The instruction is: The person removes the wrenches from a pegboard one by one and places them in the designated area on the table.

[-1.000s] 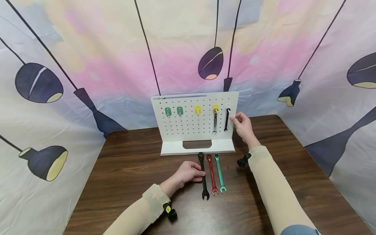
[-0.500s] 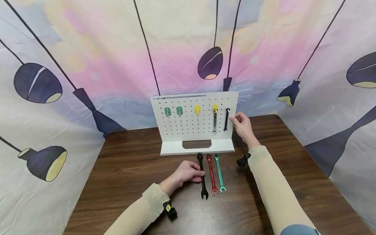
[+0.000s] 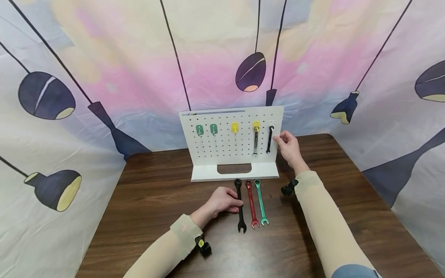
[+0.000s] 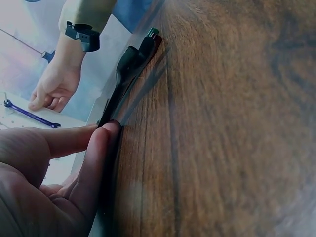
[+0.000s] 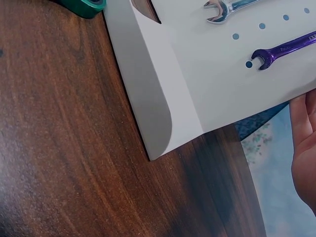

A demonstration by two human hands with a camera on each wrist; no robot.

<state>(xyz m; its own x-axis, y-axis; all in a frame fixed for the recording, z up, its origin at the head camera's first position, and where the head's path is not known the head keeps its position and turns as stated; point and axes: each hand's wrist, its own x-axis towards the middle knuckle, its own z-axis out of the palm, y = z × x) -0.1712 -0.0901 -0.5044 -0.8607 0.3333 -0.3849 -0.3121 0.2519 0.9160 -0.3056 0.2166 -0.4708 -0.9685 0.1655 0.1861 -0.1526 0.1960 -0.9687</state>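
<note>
My left hand [image 3: 222, 200] pinches the middle of a black combination wrench [image 3: 240, 218] between thumb and fingers, close over the table. Beside it to the right lie a red wrench [image 3: 252, 204] and a green wrench [image 3: 261, 202], side by side with their open ends toward me. My right hand [image 3: 289, 150] grips the right edge of a white pegboard [image 3: 222, 148]. Close to those fingers, a purple wrench [image 5: 291, 47] hangs on the board, looking dark in the head view. A silver wrench [image 3: 255, 142] hangs from a yellow hook to its left.
Two green hooks [image 3: 213, 129] and another yellow hook [image 3: 235, 127] on the pegboard carry nothing. Its base, with a cut-out slot, stands on the brown wooden table [image 3: 153, 193]. Behind the table hangs a printed cloth [image 3: 139, 77].
The black wrench has shifted slightly left, away from the red one, with my left hand on it. My right hand stays at the pegboard's edge. The head view has shifted a little.
</note>
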